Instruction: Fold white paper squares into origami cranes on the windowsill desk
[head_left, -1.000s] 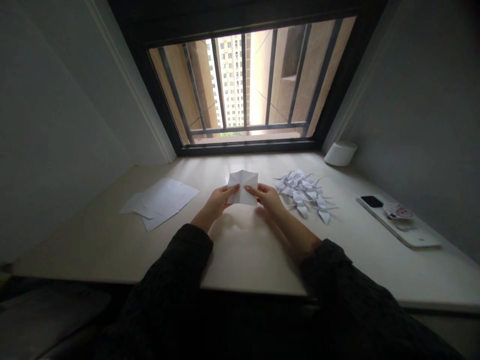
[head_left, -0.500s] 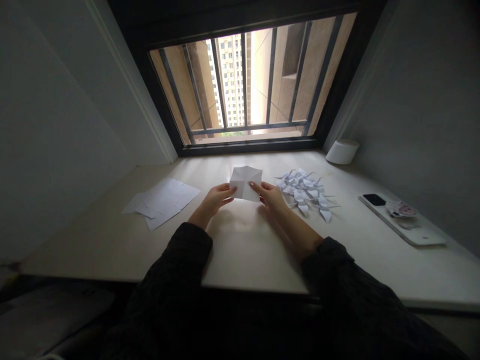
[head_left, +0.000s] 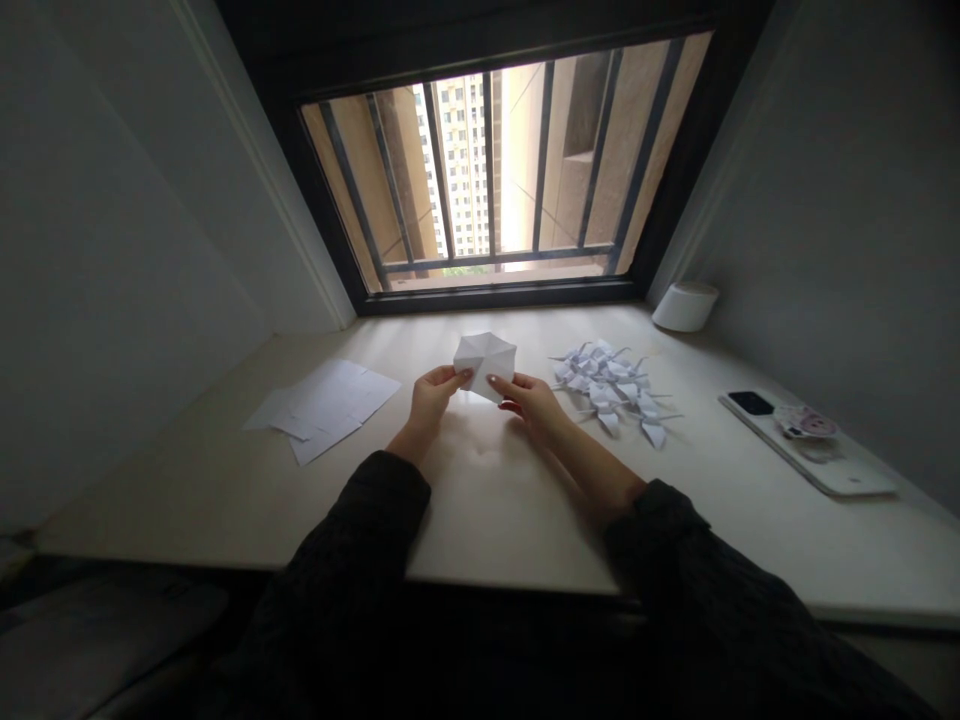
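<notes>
- I am looking down on a pale table (head_left: 510,530) that is filling the lower view.
- Behind it, a dark-framed, barred window (head_left: 495,296) is letting daylight in.
- Toward the left, loose white sheets (head_left: 345,395) are lying overlapped, well apart from the left hand (head_left: 433,395).
- Near the right hand (head_left: 534,400), on its far right side, a heap of folded paper birds (head_left: 604,378) is resting, thin points sticking out; that hand is standing between the heap and the folded paper (head_left: 487,352).
- Farther right, a white phone (head_left: 847,465) is lying back up, bearing a round decoration (head_left: 804,421).
- I am pinching the paper with both hands: the left fingers are gripping its left edge, the right fingers its lower right side, thumbs pressing on the near face.
- By the right wall, a white cup-like object (head_left: 685,306) is standing.
- The folded paper is sitting between the fingers, apparently raised over the table, its creases fanning out; both thumbs are hiding bits of it.
</notes>
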